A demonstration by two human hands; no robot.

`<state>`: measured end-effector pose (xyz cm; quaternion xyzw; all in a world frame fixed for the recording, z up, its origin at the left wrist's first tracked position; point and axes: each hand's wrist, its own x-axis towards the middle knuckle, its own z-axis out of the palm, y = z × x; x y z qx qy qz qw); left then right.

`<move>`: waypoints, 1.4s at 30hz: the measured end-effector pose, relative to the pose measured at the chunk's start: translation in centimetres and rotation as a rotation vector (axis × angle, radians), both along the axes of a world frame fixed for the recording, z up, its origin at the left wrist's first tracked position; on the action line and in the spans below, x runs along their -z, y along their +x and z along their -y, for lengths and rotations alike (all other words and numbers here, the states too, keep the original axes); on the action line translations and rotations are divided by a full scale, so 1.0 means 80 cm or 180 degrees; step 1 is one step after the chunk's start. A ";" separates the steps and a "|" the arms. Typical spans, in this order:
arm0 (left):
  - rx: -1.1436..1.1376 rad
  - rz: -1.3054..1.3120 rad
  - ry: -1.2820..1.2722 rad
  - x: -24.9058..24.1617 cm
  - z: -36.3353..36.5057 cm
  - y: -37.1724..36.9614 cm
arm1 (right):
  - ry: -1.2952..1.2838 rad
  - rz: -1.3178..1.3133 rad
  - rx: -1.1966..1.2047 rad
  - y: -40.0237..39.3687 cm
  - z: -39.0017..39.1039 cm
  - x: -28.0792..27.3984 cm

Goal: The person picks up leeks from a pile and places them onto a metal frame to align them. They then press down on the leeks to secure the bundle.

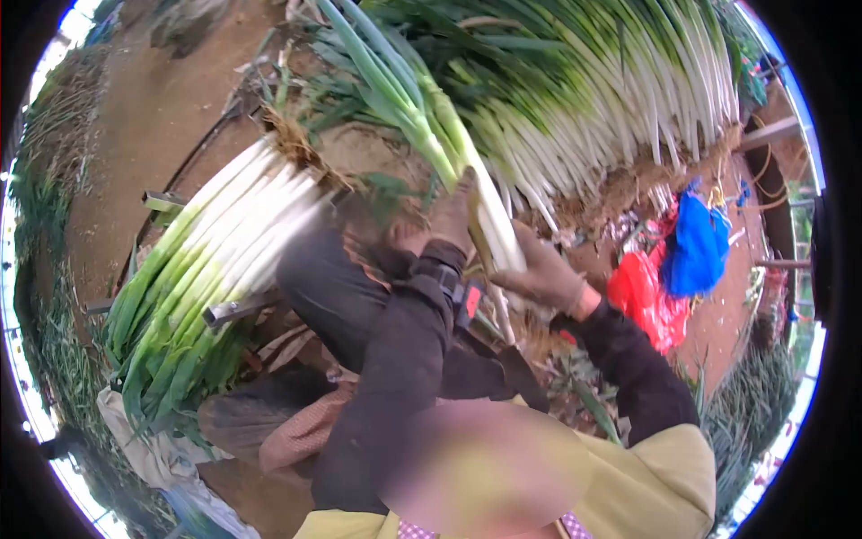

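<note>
My left hand [452, 218], in a brownish glove, is closed around a few long green onions [489, 211] with thick white stalks. Their green leaves point up and away from me. Lower down, my gloved right hand [548, 272] grips the same stalks near their white end; its fingertips are partly hidden. One thinner white stalk [503, 314] hangs below the hands. To the left, a bundle of green onions [238, 229] lies on a metal rack [238, 308], roots at the top and leaves trailing down. My knee is beside it.
A long row of green onions [620, 99] lies on the ground ahead, white ends towards me. Red plastic [642, 296] and blue plastic [698, 244] bags lie on the soil at right. Cut leaves [588, 400] litter the ground near my right arm. Pale sacking [148, 449] lies at lower left.
</note>
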<state>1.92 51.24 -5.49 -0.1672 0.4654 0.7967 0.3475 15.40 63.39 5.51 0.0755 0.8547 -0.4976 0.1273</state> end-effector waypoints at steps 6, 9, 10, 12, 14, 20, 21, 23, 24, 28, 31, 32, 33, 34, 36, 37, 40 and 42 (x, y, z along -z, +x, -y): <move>-0.0128 0.1031 0.0227 0.057 -0.006 0.001 | -0.1810 0.1256 0.0791 -0.002 -0.042 -0.015; -0.0034 0.1330 0.0287 0.018 -0.002 -0.004 | -0.1264 0.0907 0.0711 0.016 -0.050 -0.021; 0.0027 0.1328 0.0285 0.018 -0.002 -0.003 | -0.1486 0.1079 0.0929 0.021 -0.051 -0.010; -0.0135 0.0976 0.0352 0.076 -0.010 -0.004 | -0.1569 0.1194 0.1040 0.026 -0.053 -0.004; -0.0165 0.0814 0.0248 0.102 -0.014 -0.004 | -0.1294 0.1083 0.0830 0.028 -0.054 -0.004; -0.0058 0.0164 -0.0239 0.072 -0.017 0.001 | -0.1019 0.1016 0.0261 0.000 -0.039 0.034; -0.0015 0.0226 -0.0259 0.043 -0.012 0.002 | -0.0954 0.0906 0.0308 -0.002 -0.040 0.038; -0.0317 0.0282 0.0124 0.007 -0.004 -0.005 | -0.1036 0.0713 0.0594 -0.014 -0.046 0.035; -0.0465 0.0343 0.0322 0.002 -0.003 -0.003 | -0.1069 0.0651 0.0745 -0.013 -0.053 0.033; -0.0633 0.0590 -0.0531 0.013 0.000 -0.008 | -0.0420 0.0670 0.0586 -0.025 -0.077 0.038; -0.0485 -0.0523 -0.2838 0.068 -0.002 -0.007 | -0.0514 0.0523 0.0515 -0.014 -0.067 0.060; -0.0382 -0.0766 -0.3160 0.062 -0.001 -0.007 | -0.0542 0.0381 0.0406 -0.009 -0.062 0.065; -0.0247 -0.0271 -0.2469 0.049 -0.002 -0.012 | -0.0229 0.0428 0.0241 -0.014 -0.043 0.028; -0.0101 0.0214 -0.1768 0.035 -0.003 -0.014 | -0.0539 0.0525 0.0327 -0.009 -0.037 0.023; 0.0469 -0.0245 -0.1332 0.024 -0.007 -0.010 | -0.1179 0.0732 0.0454 0.002 -0.024 0.015; 0.0885 -0.1194 -0.1625 0.024 -0.011 -0.009 | -0.1173 0.0510 0.0480 0.007 -0.010 -0.009; 0.1203 -0.2637 -0.2311 0.047 -0.031 0.003 | -0.1581 0.0556 0.0961 0.039 -0.010 -0.043; -0.0014 -0.2013 -0.2053 0.075 -0.059 0.011 | -0.1320 0.0365 0.0886 0.042 -0.001 -0.054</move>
